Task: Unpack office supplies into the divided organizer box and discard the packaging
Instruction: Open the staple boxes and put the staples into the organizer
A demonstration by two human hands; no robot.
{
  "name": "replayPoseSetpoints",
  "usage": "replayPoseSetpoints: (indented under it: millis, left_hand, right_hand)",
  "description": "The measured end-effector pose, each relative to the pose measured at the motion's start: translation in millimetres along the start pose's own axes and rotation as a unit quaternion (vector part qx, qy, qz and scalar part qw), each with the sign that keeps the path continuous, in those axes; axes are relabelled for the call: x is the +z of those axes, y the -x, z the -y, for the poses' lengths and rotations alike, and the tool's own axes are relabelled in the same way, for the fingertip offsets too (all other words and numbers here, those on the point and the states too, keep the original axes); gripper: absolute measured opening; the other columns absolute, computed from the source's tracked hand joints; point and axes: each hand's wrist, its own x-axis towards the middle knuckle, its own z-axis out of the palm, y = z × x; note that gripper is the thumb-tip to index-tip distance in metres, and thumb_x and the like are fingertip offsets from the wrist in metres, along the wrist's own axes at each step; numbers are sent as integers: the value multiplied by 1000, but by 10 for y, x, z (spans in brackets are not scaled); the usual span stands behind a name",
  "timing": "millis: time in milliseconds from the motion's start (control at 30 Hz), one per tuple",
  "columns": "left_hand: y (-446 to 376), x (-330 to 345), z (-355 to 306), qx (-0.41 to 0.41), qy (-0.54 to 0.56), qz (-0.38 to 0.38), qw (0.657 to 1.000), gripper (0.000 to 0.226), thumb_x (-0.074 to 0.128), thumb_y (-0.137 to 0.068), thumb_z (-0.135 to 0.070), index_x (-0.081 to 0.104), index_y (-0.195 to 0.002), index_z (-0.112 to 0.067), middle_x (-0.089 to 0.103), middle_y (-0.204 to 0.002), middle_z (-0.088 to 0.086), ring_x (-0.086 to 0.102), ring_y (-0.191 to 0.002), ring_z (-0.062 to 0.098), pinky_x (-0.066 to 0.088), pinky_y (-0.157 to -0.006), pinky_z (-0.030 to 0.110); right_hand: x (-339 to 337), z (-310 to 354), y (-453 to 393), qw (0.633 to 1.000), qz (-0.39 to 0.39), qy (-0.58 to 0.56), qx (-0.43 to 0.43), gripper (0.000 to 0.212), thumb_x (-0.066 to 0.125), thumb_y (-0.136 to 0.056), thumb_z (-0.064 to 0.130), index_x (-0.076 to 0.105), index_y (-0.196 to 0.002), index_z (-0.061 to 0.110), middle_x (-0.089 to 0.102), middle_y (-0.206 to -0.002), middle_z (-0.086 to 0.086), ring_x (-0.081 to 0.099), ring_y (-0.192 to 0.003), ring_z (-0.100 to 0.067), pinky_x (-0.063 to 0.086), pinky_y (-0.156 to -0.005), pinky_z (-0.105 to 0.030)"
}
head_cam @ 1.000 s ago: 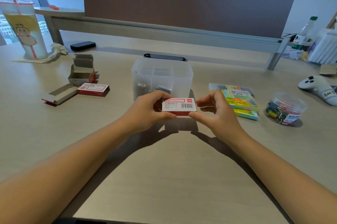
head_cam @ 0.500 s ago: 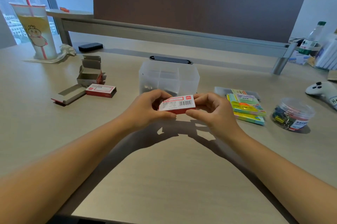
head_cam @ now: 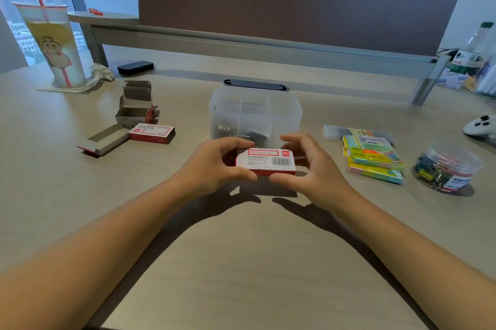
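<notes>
Just in front of the divided organizer box (head_cam: 255, 112), the left hand (head_cam: 214, 166) keeps its grip pinched on the small red-and-white box (head_cam: 265, 162) above the counter (head_cam: 255, 262); the right hand's (head_cam: 311, 168) fingers, closed on the box's end half a second ago, now spread loosely while its thumb touches the lower edge, probably readying to open the flap. The organizer's near compartments hold small dark and metallic pieces, and left of it lie emptied cartons (head_cam: 134, 112) and one closed box (head_cam: 152, 133).
</notes>
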Motion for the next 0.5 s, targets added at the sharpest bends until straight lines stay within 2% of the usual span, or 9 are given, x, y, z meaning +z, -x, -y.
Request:
replayPoseSetpoints:
  millis: [67, 167, 300, 367, 500]
  left_hand:
    - [7, 17, -6, 3, -10, 12, 1000, 60, 72, -68, -11, 50, -124, -12, 60, -110, -1, 55, -99, 8, 48, -80, 15]
    - [5, 31, -13, 5, -22, 30, 999, 63, 73, -67, -12, 49, -126, -12, 61, -120, 6, 54, -101, 9, 46, -86, 19]
    - [2, 18, 3, 3, -39, 36, 999, 64, 72, -68, -13, 48, -127, -14, 59, -123, 5, 52, -104, 9, 45, -88, 22]
    - [1, -12, 15, 2, -32, 32, 999, 57, 73, -68, -13, 53, -122, -15, 62, -117, 2, 56, -100, 10, 48, -87, 21]
    - [18, -50, 32, 12, -18, 42, 999, 36, 72, -70, -10, 56, -98, -26, 58, -91, -15, 58, -84, 1, 50, -72, 7]
  right_hand:
    - [15, 26, -12, 999, 22, 32, -21, 58, 72, -71, 21, 43, -121, 18, 50, -104, 8, 48, -89, -3, 42, -69, 1]
    - [1, 28, -3, 996, 30, 69, -45, 53, 71, -72, 24, 51, -119, 12, 59, -115, -4, 47, -92, -4, 41, -69, 0]
    - [-66, 26, 15, 995, 32, 89, -44, 52, 71, -72, 22, 52, -119, 10, 59, -119, -7, 46, -94, -5, 40, -69, 1]
    - [-111, 8, 23, 994, 26, 95, -39, 51, 70, -73, 23, 53, -118, 11, 60, -118, -7, 46, -94, -6, 40, -69, 2]
    - [-142, -5, 38, 993, 32, 104, -34, 47, 71, -73, 22, 54, -115, 11, 61, -115, -6, 47, -91, -4, 40, -67, 3]
